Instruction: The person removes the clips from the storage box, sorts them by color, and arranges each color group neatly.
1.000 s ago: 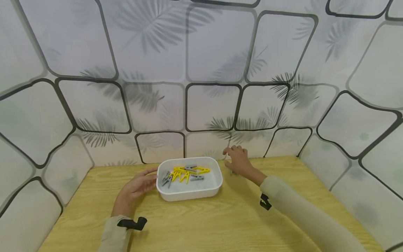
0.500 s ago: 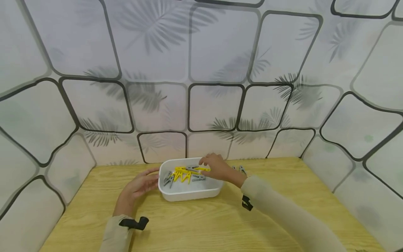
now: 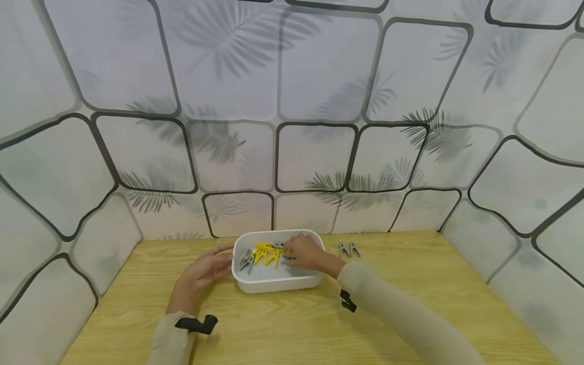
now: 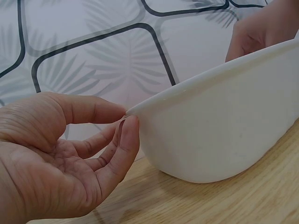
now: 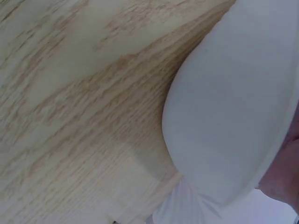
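Observation:
A white plastic tub (image 3: pixel 276 285) stands on the table with yellow clothespins (image 3: pixel 261 252) and grey clothespins (image 3: pixel 248 262) inside. My left hand (image 3: pixel 206 268) is at the tub's left end; in the left wrist view its thumb and a finger pinch the rim. My right hand (image 3: pixel 306 252) reaches over the right rim into the tub, its fingertips around a grey clothespin; whether they grip it is hard to make out. In the right wrist view the tub's wall (image 5: pixel 219 112) hides most of that hand.
Two grey clothespins (image 3: pixel 349 249) lie side by side on the wooden table (image 3: pixel 292 324), right of the tub. A patterned wall covering (image 3: pixel 315 152) rises behind the table and along both sides.
My right hand has moved left from the two grey clothespins on the table, then down into the tub. Those two are now uncovered. My left hand stays at the tub.

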`<state>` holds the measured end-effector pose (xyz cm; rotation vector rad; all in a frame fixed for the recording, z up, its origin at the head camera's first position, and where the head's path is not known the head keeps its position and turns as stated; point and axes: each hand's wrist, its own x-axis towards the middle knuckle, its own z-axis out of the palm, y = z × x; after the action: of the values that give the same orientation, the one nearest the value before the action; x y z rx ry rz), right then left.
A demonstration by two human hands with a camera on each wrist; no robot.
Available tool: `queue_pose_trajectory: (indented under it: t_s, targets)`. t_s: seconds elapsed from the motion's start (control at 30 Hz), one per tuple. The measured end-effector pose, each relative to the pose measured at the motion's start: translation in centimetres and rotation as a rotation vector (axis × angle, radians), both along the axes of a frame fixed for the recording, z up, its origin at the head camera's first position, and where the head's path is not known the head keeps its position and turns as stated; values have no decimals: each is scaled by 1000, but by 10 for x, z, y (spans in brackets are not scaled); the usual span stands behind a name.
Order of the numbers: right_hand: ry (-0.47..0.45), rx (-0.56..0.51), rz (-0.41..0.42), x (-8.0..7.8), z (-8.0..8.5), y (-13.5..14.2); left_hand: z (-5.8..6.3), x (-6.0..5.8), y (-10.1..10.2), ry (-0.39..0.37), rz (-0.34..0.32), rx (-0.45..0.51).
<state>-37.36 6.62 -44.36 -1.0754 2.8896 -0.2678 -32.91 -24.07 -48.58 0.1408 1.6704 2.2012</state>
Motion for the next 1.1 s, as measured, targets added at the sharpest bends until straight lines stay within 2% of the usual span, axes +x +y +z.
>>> queue_pose_trajectory:
  t_s: [0.3,0.57,1.1]
  targets:
    - [44,65,-29,1,-10,-6,-1,-1,-1,2,-9,11]
    - [66,68,-2,0,-16,-8,0,0,-1,-12,-9,26]
    - [42,97,-2,0,-19,-12,1,2,0,-2,-11,27]
